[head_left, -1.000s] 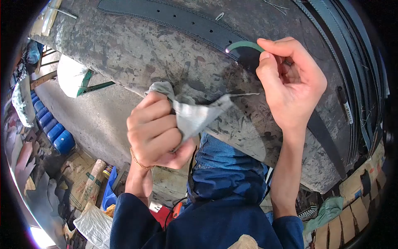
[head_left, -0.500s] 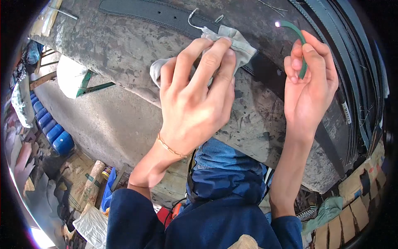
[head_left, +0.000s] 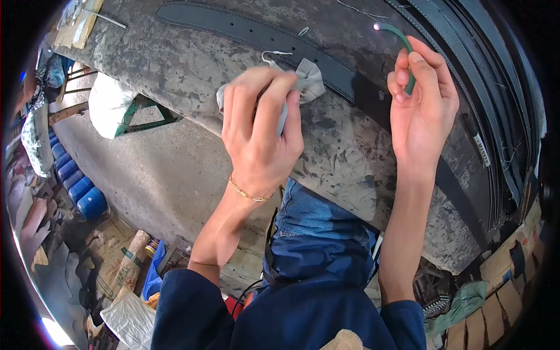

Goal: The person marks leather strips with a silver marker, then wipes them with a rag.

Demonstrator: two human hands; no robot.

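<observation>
A black leather belt (head_left: pixel 251 34) with stitched edges and several punched holes lies across the stained work surface. My left hand (head_left: pixel 256 125), slightly blurred, is closed over a crumpled grey cloth (head_left: pixel 310 81) at the belt's near edge. Frayed threads trail from the cloth, and the fingers hide part of it. To the right, my right hand (head_left: pixel 423 108) pinches a thin, curved green strip (head_left: pixel 401 39) between thumb and fingers. The strip's free end has a bright, whitish-pink tip and points left, above the surface.
Several dark belt straps (head_left: pixel 466 64) hang in a bundle at the right, beside a marker (head_left: pixel 481 150). A green-legged stool with a white cover (head_left: pixel 111 108) stands on the floor at left, near several blue containers (head_left: pixel 91 202). Cardboard pieces (head_left: pixel 493 309) lie lower right.
My left hand has drawn the cloth toward me and left, uncovering more belt holes. My right hand has shifted left and slightly away from me with the green strip. The view has shifted slightly.
</observation>
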